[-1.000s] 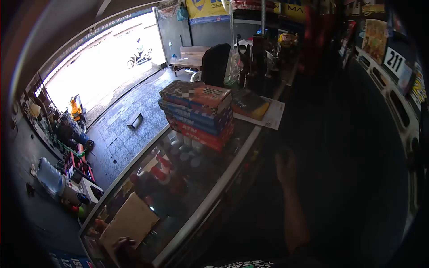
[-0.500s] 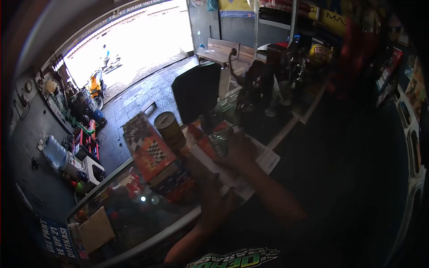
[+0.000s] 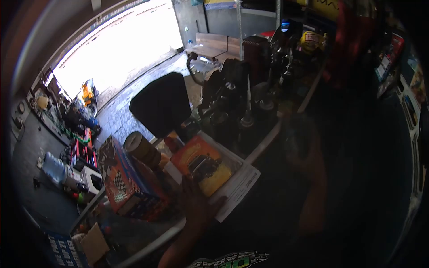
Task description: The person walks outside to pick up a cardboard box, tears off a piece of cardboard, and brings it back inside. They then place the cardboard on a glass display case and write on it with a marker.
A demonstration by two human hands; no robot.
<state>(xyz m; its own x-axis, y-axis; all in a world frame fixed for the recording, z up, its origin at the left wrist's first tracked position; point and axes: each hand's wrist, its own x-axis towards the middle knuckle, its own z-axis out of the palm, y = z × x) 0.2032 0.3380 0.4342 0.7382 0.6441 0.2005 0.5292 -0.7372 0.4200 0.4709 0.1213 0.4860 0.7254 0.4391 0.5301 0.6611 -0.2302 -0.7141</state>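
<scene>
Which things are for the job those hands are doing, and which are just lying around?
Probably for the job: orange-and-yellow book, white paper, by the left hand; dim object at the right hand.

Just around: water jug, wooden bench, yellow motorbike.

There's the wide doorway (image 3: 125, 53), blazing white, a yellow motorbike (image 3: 88, 91) beside it; a wooden bench (image 3: 216, 43) lines the back wall (image 3: 225, 21), and over at left, a bluish water jug (image 3: 53, 164) sits near a green hose (image 3: 68, 129).
</scene>
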